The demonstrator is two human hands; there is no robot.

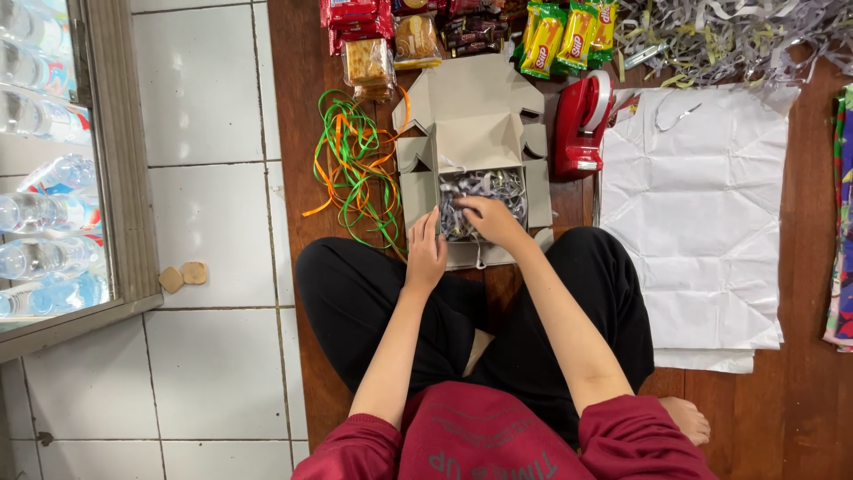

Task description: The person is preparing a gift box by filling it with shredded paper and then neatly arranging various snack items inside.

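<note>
Head view: filling an open cardboard box (471, 142) on the wooden floor (293, 133).
Left hand (426, 255) gripping the box's near left wall; right hand (490, 219) pressed into grey shredded paper (493, 188) inside, fingers curled, grasp unclear. Beside the box: orange and green ribbons (355, 164) left, red tape dispenser (582, 124) right, white paper sheet (697, 222) beyond.

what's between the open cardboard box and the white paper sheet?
Head view: a red tape dispenser stands between the cardboard box and the white paper sheet, on the wooden floor.
</note>
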